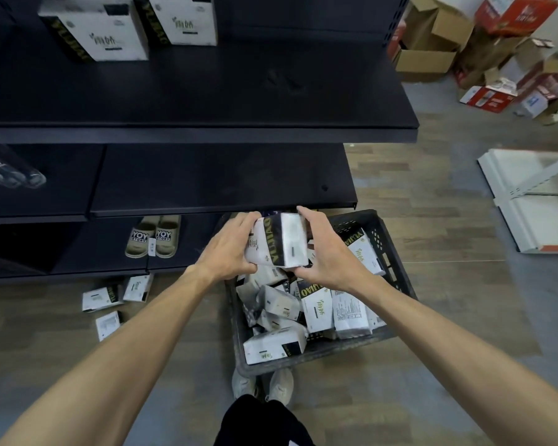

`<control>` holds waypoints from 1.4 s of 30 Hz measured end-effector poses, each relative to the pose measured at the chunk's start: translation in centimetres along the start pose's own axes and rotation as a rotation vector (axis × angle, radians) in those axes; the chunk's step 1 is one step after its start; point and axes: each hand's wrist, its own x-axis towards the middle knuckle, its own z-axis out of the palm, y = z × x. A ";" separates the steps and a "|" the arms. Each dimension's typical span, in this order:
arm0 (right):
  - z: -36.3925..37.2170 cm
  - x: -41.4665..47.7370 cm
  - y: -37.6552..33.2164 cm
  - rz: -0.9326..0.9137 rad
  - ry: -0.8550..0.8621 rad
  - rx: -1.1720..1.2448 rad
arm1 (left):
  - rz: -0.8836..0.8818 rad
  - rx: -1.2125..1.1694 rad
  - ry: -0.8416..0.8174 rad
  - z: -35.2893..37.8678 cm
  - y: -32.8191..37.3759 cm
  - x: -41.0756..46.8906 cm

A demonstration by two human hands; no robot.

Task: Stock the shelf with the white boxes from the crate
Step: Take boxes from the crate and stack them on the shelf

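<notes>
A white box with a black band (pixel 279 240) hangs above the dark crate (pixel 397 268), held between both hands. My left hand (pixel 227 249) grips its left side and my right hand (pixel 324 252) grips its right side, thumb under the bottom edge. Several more white boxes (pixel 316 309) lie jumbled in the crate on the floor. Two of the same boxes (pixel 103 30) stand upright at the back left of the upper black shelf (pixel 239 91).
A lower black shelf (pixel 223 178) juts out just above the crate. A pair of slippers (pixel 153 236) sits on the bottom shelf. Three boxes (pixel 110 300) lie on the floor at left. Cardboard cartons (pixel 484 49) and a white panel (pixel 535 201) lie at right.
</notes>
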 end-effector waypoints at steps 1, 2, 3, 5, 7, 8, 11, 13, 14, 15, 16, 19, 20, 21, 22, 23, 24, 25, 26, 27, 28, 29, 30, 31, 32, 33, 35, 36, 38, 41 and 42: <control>-0.1 0.0 0.0 -0.005 -0.008 -0.034 | 0.007 0.034 -0.005 -0.2 0.1 0.1; -0.2 0.1 -0.1 -0.010 -0.010 -0.075 | 0.012 0.061 -0.009 -0.5 0.2 0.2; -0.2 0.2 -0.2 -0.013 -0.004 -0.121 | 0.017 0.085 -0.012 -0.8 0.4 0.3; -0.3 0.6 -0.1 -0.012 0.019 -0.209 | 0.027 0.140 -0.008 -1.2 0.7 0.6; -0.4 0.8 0.0 0.003 0.038 -0.268 | 0.033 0.201 0.000 -1.7 1.1 0.8; -0.5 0.9 0.1 0.013 0.049 -0.285 | 0.036 0.227 0.004 -2.0 1.4 0.9; -1.0 1.3 0.0 0.029 0.066 -0.297 | 0.057 0.295 0.020 -2.9 2.0 1.4; -1.3 1.6 -0.2 0.021 0.064 -0.317 | 0.080 0.329 0.041 -3.5 2.5 1.7; -1.6 1.8 -0.3 0.020 0.063 -0.331 | 0.088 0.337 0.050 -3.9 2.8 1.8; -1.8 2.0 -0.5 0.020 0.063 -0.342 | 0.093 0.344 0.058 -4.2 3.1 1.9; -2.2 2.1 -0.7 0.014 0.066 -0.346 | 0.095 0.354 0.063 -4.6 3.3 2.0; -3.5 2.5 -1.3 -0.031 0.092 -0.327 | 0.082 0.329 0.115 -5.3 3.7 1.9; -3.9 2.6 -1.5 -0.041 0.109 -0.320 | 0.049 0.250 0.166 -5.4 3.8 1.8; -4.4 2.8 -1.7 -0.047 0.127 -0.313 | -0.005 0.122 0.224 -5.6 3.8 1.6; -4.9 2.9 -1.8 -0.051 0.146 -0.307 | -0.057 -0.042 0.272 -5.9 4.0 1.4; -5.4 3.0 -1.9 -0.059 0.162 -0.304 | -0.099 -0.212 0.288 -6.2 4.1 1.2; -5.8 3.1 -2.0 -0.074 0.172 -0.304 | -0.136 -0.345 0.276 -6.5 4.2 1.1; -6.2 3.2 -2.1 -0.094 0.178 -0.304 | -0.185 -0.427 0.246 -6.7 4.2 1.0; -6.5 3.3 -2.2 -0.118 0.185 -0.304 | -0.235 -0.480 0.211 -6.9 4.1 1.0; -6.8 3.3 -2.3 -0.141 0.193 -0.303 | -0.268 -0.531 0.183 -7.0 3.9 1.1; -7.0 3.4 -2.4 -0.160 0.200 -0.304 | -0.283 -0.590 0.168 -7.1 3.8 1.2; -7.2 3.4 -2.4 -0.174 0.208 -0.305 | -0.287 -0.648 0.159 -7.3 3.7 1.3; -7.2 3.4 -2.4 -0.184 0.217 -0.308 | -0.286 -0.696 0.155 -7.5 3.7 1.4; -7.3 3.5 -2.4 -0.187 0.222 -0.313 | -0.290 -0.727 0.157 -7.7 3.8 1.4; -7.3 3.5 -2.3 -0.182 0.224 -0.320 | -0.293 -0.742 0.163 -8.0 4.0 1.4; -7.3 3.6 -2.3 -0.169 0.225 -0.333 | -0.292 -0.746 0.174 -8.3 4.2 1.4; -7.1 3.7 -2.3 -0.141 0.216 -0.391 | -0.276 -0.723 0.208 -8.9 4.3 1.4; -6.9 3.8 -2.3 -0.131 0.204 -0.432 | -0.263 -0.686 0.226 -9.2 4.3 1.4; -6.5 4.1 -2.6 -0.123 0.170 -0.502 | -0.240 -0.540 0.232 -9.9 4.2 1.5; -5.7 4.9 -4.0 -0.133 0.140 -0.499 | -0.187 -0.204 0.181 -10.9 4.0 1.6; -5.4 5.3 -4.7 -0.146 0.132 -0.479 | -0.174 -0.133 0.161 -11.1 4.0 1.6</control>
